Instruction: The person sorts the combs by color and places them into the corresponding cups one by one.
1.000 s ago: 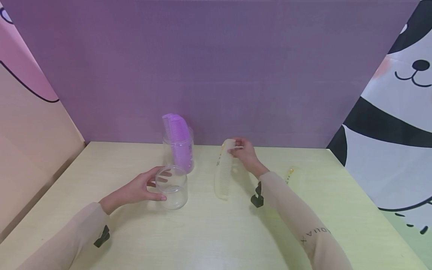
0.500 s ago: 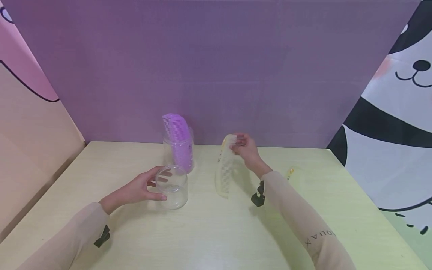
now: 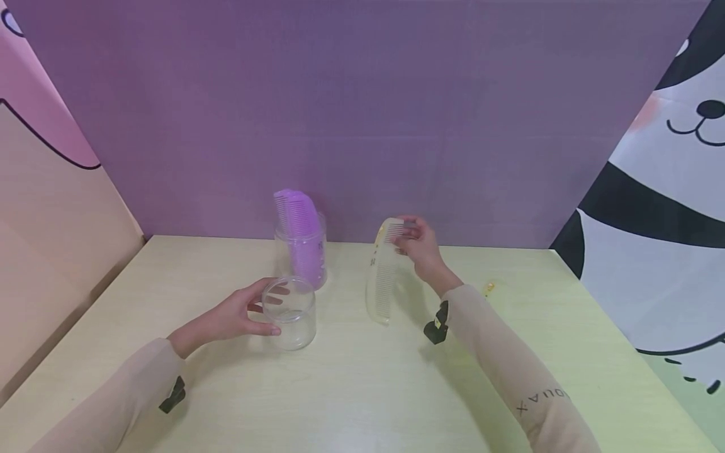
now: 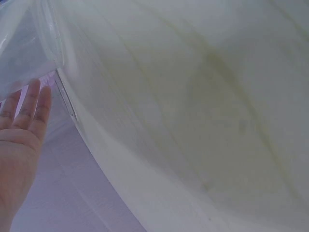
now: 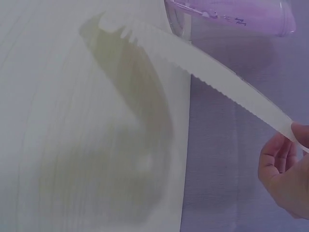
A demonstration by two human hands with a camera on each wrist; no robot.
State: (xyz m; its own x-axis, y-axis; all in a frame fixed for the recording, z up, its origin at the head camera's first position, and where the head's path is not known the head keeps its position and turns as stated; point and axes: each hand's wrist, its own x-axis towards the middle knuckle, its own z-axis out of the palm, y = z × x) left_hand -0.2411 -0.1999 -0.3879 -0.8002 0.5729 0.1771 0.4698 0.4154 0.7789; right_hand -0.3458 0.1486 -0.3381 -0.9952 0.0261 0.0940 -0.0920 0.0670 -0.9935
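In the head view my left hand holds a clear, round plastic cup from its left side, thumb in front and fingers behind. Nothing shows inside this cup. My right hand pinches the upper end of a cream comb that has small yellow and dark marks along its spine. The comb hangs upright, teeth toward the right. In the right wrist view the comb slants over the table, above its own shadow, with thumb and fingers at one end.
Behind the held cup, a second clear container holds a purple comb standing upright. A small yellow decorated piece shows on the table beyond the right sleeve. A purple backdrop rises at the table's far edge.
My right hand has lifted the cream comb slightly, moving up and to the right. The left hand and its cup stay in place.
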